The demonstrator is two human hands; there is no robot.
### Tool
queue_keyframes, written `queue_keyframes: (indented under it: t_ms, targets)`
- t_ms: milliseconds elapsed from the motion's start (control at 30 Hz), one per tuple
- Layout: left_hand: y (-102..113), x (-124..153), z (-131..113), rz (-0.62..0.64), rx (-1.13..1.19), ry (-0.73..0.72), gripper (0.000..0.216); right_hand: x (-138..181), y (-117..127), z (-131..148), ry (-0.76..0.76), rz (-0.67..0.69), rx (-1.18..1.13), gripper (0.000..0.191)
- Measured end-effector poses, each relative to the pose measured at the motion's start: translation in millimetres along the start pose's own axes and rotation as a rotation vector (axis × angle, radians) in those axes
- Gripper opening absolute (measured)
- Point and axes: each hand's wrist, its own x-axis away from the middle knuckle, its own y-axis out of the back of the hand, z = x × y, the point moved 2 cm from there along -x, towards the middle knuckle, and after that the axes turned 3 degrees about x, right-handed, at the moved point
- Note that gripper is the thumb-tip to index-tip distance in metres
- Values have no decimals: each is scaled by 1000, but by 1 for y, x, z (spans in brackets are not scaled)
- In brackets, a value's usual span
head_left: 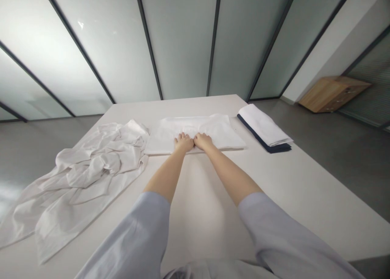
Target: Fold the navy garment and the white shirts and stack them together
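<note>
A folded white garment (213,132) lies flat in the middle of the white table (304,189). Both my hands rest side by side on its near edge, palms down. My left hand (183,143) has its fingers stretched out flat on the cloth. My right hand (202,141) lies right beside it, touching it, fingers flat as well. Neither hand holds anything.
A crumpled white garment (85,177) sprawls over the table's left side. A folded stack, white on top of dark blue (264,127), sits at the right. Frosted glass panels stand behind the table. A wooden box (333,93) is on the floor at far right.
</note>
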Motion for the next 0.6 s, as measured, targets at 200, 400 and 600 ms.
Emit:
queue_keyframes:
  t_ms: [200, 400, 600]
  targets:
    - [0, 33, -6, -119, 52, 84, 60, 23, -19, -3, 81, -221, 58, 41]
    - [2, 40, -4, -120, 61, 120, 65, 27, -20, -2, 59, -232, 71, 43]
    - [7, 47, 31, -144, 23, 172, 73, 24, -23, -33, -5, -167, 95, 54]
